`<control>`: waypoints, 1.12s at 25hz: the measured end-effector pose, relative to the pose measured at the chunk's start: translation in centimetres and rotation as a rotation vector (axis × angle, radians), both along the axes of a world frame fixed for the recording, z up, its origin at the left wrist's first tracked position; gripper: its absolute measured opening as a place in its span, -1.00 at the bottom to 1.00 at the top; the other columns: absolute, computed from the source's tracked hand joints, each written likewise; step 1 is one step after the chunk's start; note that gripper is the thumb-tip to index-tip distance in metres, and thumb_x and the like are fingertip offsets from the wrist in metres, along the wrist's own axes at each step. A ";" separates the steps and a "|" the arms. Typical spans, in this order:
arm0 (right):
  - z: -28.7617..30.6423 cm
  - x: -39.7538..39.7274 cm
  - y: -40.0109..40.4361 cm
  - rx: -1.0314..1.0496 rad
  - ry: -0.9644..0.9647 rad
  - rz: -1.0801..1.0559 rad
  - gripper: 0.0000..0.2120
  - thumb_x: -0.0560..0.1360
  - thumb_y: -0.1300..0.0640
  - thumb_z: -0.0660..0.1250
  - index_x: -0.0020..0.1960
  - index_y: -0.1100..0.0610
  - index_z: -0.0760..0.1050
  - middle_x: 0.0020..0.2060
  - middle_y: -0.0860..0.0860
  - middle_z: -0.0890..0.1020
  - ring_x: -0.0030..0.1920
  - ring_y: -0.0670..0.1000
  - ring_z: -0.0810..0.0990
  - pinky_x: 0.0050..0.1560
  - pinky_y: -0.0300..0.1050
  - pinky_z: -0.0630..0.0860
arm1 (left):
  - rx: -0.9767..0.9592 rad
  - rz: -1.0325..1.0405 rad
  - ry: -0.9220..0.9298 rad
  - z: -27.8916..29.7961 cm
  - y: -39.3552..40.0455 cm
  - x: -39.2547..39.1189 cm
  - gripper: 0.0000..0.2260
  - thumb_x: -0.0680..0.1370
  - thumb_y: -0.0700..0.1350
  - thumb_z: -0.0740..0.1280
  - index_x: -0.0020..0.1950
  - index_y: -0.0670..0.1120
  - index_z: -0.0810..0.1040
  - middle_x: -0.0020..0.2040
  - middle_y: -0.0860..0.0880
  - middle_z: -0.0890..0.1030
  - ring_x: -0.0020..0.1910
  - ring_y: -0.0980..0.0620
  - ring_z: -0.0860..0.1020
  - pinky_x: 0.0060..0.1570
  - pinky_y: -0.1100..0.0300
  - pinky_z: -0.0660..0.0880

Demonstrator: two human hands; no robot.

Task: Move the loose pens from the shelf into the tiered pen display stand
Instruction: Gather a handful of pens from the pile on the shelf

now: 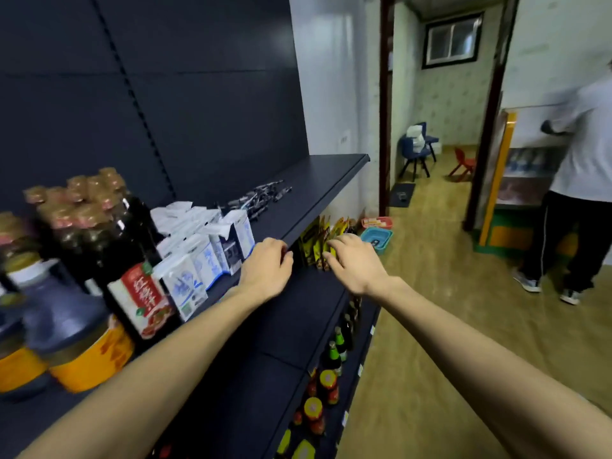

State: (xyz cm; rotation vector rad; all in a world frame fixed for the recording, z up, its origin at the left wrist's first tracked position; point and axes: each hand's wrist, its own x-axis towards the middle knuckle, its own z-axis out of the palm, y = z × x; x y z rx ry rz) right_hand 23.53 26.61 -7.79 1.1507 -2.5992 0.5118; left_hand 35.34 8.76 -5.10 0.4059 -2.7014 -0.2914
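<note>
Head view. Left hand [266,268]: over front edge of dark shelf [318,180], fingers loosely curled, grip holding nothing. Right hand [356,261]: just beside the left, off the shelf edge, fingers relaxed and spread, grip holding nothing. Loose pens [261,197]: heaped on shelf beyond both grips, well apart. White packets [205,246]: just left of left grip. Dark bottles [99,233]: farther left.

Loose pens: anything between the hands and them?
Not directly. The loose pens lie farther along the shelf, beyond the white packets. Both the left hand and right hand are short of them, empty. No display stand in view.
</note>
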 end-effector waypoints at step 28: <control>0.7 -44.1 -30.8 0.453 0.207 0.404 -0.28 0.66 -0.32 -0.15 0.68 0.07 -0.11 0.65 0.15 -0.06 0.64 0.20 -0.16 0.60 0.23 -0.09 | -0.328 0.429 -0.385 -1.4 -21.6 -38.2 -0.48 0.69 0.18 0.06 0.52 -0.11 0.36 0.59 -0.13 0.26 0.52 -0.16 0.25 0.46 -0.06 0.22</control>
